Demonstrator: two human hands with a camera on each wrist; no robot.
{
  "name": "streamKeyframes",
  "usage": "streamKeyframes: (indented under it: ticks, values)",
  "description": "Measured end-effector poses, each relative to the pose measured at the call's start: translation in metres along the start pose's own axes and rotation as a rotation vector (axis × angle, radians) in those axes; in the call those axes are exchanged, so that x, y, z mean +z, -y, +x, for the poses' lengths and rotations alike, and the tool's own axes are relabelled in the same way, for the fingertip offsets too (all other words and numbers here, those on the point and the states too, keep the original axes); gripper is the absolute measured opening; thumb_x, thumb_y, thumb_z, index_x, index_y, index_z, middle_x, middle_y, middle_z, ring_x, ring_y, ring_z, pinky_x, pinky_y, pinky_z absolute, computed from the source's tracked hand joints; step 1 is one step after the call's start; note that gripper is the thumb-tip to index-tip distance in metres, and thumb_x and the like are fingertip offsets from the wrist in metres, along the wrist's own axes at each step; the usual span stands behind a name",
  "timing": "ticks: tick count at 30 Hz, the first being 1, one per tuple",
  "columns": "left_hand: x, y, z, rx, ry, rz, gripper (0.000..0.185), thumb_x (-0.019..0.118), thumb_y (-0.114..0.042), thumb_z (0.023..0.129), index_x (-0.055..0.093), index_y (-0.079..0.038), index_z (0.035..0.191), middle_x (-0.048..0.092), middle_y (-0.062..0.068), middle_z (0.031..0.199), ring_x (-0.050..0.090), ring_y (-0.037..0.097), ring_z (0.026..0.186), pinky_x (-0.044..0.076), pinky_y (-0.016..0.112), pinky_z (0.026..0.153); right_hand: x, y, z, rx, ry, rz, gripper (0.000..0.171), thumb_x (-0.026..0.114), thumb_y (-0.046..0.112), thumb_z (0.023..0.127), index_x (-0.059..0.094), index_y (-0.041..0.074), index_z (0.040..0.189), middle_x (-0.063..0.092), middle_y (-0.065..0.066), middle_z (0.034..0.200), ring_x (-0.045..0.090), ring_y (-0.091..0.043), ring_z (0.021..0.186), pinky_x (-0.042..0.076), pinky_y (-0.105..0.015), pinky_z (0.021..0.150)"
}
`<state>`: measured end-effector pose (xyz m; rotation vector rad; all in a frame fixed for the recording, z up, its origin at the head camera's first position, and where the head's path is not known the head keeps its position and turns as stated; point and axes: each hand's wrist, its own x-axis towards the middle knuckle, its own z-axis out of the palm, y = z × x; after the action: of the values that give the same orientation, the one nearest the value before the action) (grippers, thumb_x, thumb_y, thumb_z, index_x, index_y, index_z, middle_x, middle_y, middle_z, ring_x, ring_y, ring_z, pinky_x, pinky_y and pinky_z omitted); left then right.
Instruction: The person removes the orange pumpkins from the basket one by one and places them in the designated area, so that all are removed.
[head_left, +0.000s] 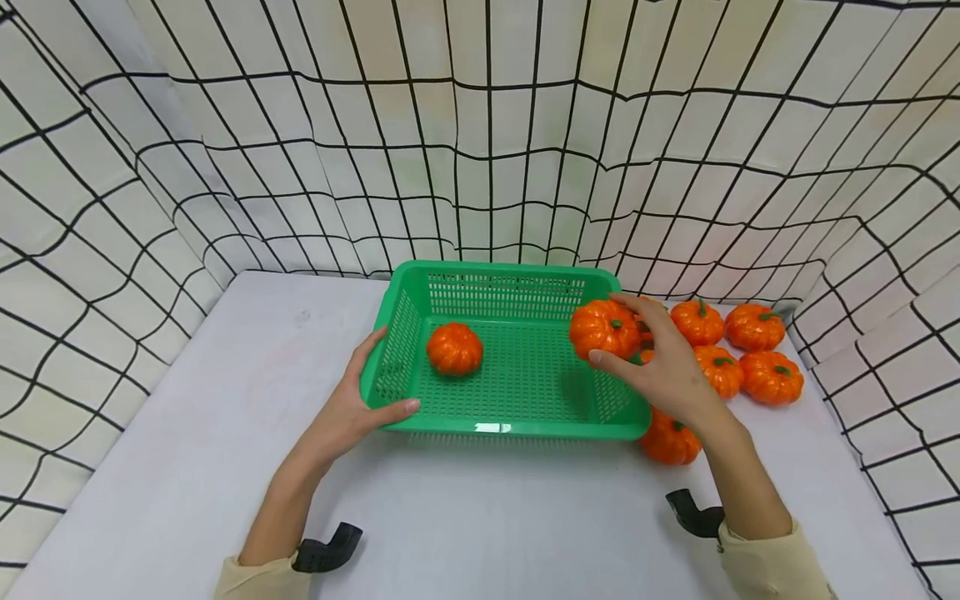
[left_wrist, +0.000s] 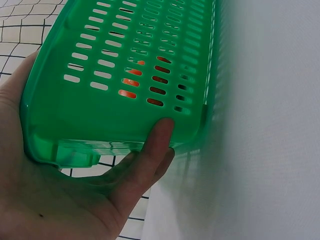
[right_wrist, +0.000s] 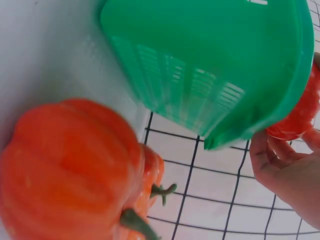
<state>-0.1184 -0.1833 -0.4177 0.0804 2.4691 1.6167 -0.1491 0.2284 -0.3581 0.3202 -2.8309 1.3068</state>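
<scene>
A green perforated basket (head_left: 525,429) stands on the white table, with one orange pumpkin (head_left: 454,348) inside at its left. My left hand (head_left: 358,400) grips the basket's front left corner, thumb along the front rim; the left wrist view shows the thumb (left_wrist: 152,150) pressed on the green wall (left_wrist: 115,75). My right hand (head_left: 660,367) holds another orange pumpkin (head_left: 603,328) over the basket's right rim. In the right wrist view that pumpkin (right_wrist: 300,115) shows past the basket's corner (right_wrist: 215,65), with the right hand's fingers (right_wrist: 265,155) curled on it.
Several more orange pumpkins lie on the table right of the basket, such as one at the back (head_left: 753,327) and one by the front right corner (head_left: 669,439). A black-gridded white cloth (head_left: 480,133) walls the table on three sides.
</scene>
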Motion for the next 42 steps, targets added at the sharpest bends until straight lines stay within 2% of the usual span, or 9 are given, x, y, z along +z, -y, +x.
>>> streamKeyframes:
  ticks: [5, 12, 18, 23, 28, 30, 35, 37, 42]
  values:
    - [-0.001, 0.001, -0.001, -0.009, 0.002, -0.001, 0.109, 0.082, -0.036, 0.088, 0.006, -0.052, 0.163, 0.004, 0.008, 0.177, 0.018, 0.041, 0.158, 0.029, 0.073, 0.117, -0.006, -0.007, -0.007, 0.001, -0.033, 0.006, 0.081, 0.076, 0.044, 0.094, 0.035, 0.027, 0.162, 0.035, -0.009, 0.166, 0.046, -0.038, 0.137, 0.046, -0.066, 0.107]
    - [0.0, 0.001, 0.0, 0.0, 0.004, -0.007, 0.108, 0.082, -0.035, 0.088, 0.006, -0.052, 0.163, 0.005, 0.007, 0.177, 0.02, 0.041, 0.157, 0.031, 0.072, 0.117, -0.02, -0.016, -0.02, 0.022, -0.115, 0.017, 0.079, 0.075, 0.039, 0.095, 0.033, 0.034, 0.162, 0.042, -0.009, 0.161, 0.053, -0.038, 0.129, 0.049, -0.048, 0.1]
    - [0.0, 0.001, 0.0, 0.007, 0.004, -0.008, 0.108, 0.082, -0.035, 0.088, 0.007, -0.05, 0.164, 0.005, 0.006, 0.177, 0.019, 0.04, 0.157, 0.03, 0.072, 0.117, -0.029, -0.026, -0.027, 0.036, -0.152, 0.042, 0.081, 0.075, 0.034, 0.096, 0.031, 0.033, 0.164, 0.039, -0.007, 0.165, 0.052, -0.044, 0.134, 0.049, -0.048, 0.099]
    - [-0.001, 0.0, -0.001, 0.0, 0.003, -0.009, 0.108, 0.082, -0.035, 0.088, 0.007, -0.05, 0.164, 0.003, 0.005, 0.177, 0.017, 0.04, 0.158, 0.029, 0.073, 0.117, -0.035, -0.035, -0.033, 0.058, -0.155, 0.054, 0.082, 0.075, 0.032, 0.097, 0.028, 0.034, 0.164, 0.039, -0.004, 0.165, 0.051, -0.036, 0.134, 0.049, -0.025, 0.092]
    - [0.0, -0.001, -0.001, -0.002, 0.005, -0.01, 0.108, 0.082, -0.035, 0.088, 0.007, -0.05, 0.164, 0.004, 0.006, 0.177, 0.018, 0.04, 0.158, 0.03, 0.071, 0.117, -0.042, -0.046, -0.042, 0.096, -0.163, 0.038, 0.082, 0.075, 0.033, 0.097, 0.029, 0.034, 0.165, 0.039, -0.011, 0.165, 0.049, -0.039, 0.133, 0.046, -0.021, 0.088]
    - [0.0, -0.001, -0.001, -0.002, 0.004, -0.009, 0.108, 0.083, -0.035, 0.088, 0.007, -0.051, 0.164, 0.005, 0.006, 0.177, 0.02, 0.04, 0.157, 0.03, 0.069, 0.117, -0.044, -0.05, -0.045, 0.113, -0.169, 0.026, 0.082, 0.075, 0.034, 0.097, 0.029, 0.033, 0.165, 0.04, -0.014, 0.163, 0.051, -0.032, 0.13, 0.047, -0.018, 0.088]
    - [0.0, 0.0, -0.001, -0.001, 0.003, -0.009, 0.108, 0.082, -0.034, 0.088, 0.007, -0.05, 0.164, 0.006, 0.007, 0.177, 0.021, 0.039, 0.157, 0.031, 0.067, 0.117, -0.048, -0.061, -0.052, 0.141, -0.184, 0.024, 0.082, 0.074, 0.034, 0.098, 0.029, 0.025, 0.165, 0.048, -0.018, 0.153, 0.051, 0.002, 0.113, 0.046, -0.004, 0.082]
    - [0.0, 0.0, -0.001, 0.0, 0.004, -0.01, 0.108, 0.082, -0.034, 0.088, 0.006, -0.049, 0.164, 0.006, 0.007, 0.177, 0.022, 0.039, 0.157, 0.032, 0.067, 0.117, -0.051, -0.066, -0.054, 0.155, -0.186, 0.02, 0.082, 0.073, 0.035, 0.098, 0.028, 0.021, 0.165, 0.047, -0.019, 0.153, 0.049, 0.006, 0.111, 0.044, -0.002, 0.082]
    - [0.0, 0.0, -0.001, 0.005, 0.007, -0.015, 0.108, 0.082, -0.034, 0.088, 0.006, -0.048, 0.164, 0.005, 0.007, 0.177, 0.021, 0.04, 0.157, 0.031, 0.069, 0.118, -0.057, -0.079, -0.061, 0.216, -0.172, -0.005, 0.087, 0.072, 0.039, 0.098, 0.023, 0.012, 0.165, 0.037, -0.021, 0.16, 0.051, -0.025, 0.126, 0.038, 0.003, 0.082]
